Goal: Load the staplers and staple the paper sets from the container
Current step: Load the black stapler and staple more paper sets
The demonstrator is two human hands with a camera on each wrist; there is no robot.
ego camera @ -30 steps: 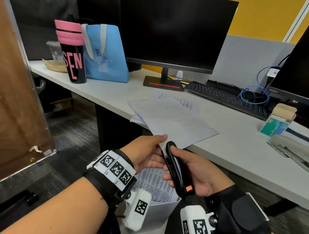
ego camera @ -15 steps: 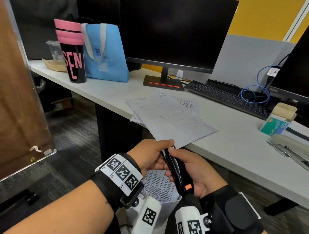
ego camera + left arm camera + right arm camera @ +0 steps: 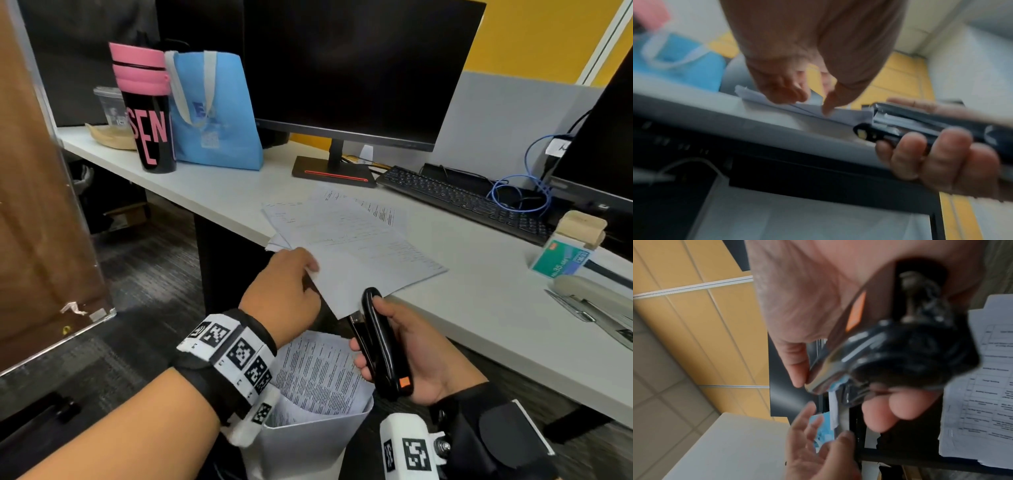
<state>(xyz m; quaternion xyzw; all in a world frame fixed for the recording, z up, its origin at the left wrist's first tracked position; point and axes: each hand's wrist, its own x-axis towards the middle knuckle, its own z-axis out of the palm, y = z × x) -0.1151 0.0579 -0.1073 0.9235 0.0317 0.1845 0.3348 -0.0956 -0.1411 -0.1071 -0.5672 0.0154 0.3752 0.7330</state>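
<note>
A paper set [image 3: 349,246] lies on the white desk [image 3: 479,308], its near corner hanging over the front edge. My left hand [image 3: 308,274] pinches that overhanging edge, thumb on top. In my right hand [image 3: 370,332] is a black stapler [image 3: 380,342] with an orange tag, gripped below the desk edge, and its front end meets the paper's corner. The left wrist view shows the stapler [image 3: 920,123] mouth against the paper [image 3: 838,113]. More printed sheets [image 3: 318,373] stand in a white container [image 3: 308,442] under my hands.
A beige stapler [image 3: 589,298] and a green staple box [image 3: 561,257] lie on the desk at the right. Behind the papers are a keyboard [image 3: 462,202] and a monitor [image 3: 342,68]. A pink-lidded tumbler [image 3: 147,113] and a blue bag [image 3: 212,113] stand far left.
My left hand left the stapler's tip and moved up and left along the paper's edge. The right hand raised the stapler toward the paper's corner.
</note>
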